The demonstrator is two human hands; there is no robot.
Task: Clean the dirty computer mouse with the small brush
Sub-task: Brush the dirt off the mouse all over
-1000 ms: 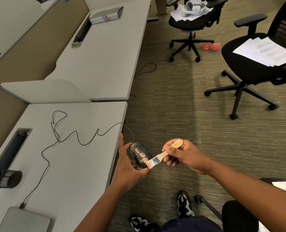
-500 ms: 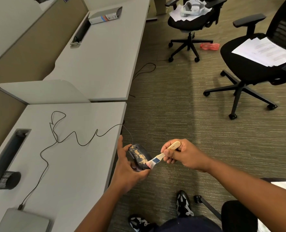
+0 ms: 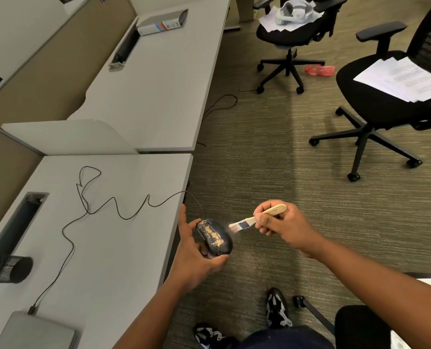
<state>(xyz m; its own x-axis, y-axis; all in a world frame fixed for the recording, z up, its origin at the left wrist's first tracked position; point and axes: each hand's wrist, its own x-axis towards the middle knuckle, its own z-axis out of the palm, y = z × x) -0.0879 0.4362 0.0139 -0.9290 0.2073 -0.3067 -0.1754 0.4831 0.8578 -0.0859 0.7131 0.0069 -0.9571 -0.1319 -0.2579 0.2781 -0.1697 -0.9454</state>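
A black computer mouse (image 3: 214, 236) with tan dirt patches on its back rests in my left hand (image 3: 196, 258), held just off the desk's right edge above the carpet. Its thin black cable (image 3: 113, 210) snakes across the desk to a grey laptop (image 3: 36, 331). My right hand (image 3: 282, 226) grips the wooden handle of a small brush (image 3: 254, 219). The brush's pale bristles hang in the air a little to the right of the mouse's upper side, apart from it.
The grey desk (image 3: 103, 248) has a black mesh cup (image 3: 10, 269) lying at its left. Two black office chairs (image 3: 383, 104) with papers stand on the carpet to the right, a red bottle (image 3: 319, 70) between them. My shoes (image 3: 276, 311) show below.
The brush swept up along the mouse's dirty back and has lifted off to the upper right. My left hand still holds the mouse in about the same place.
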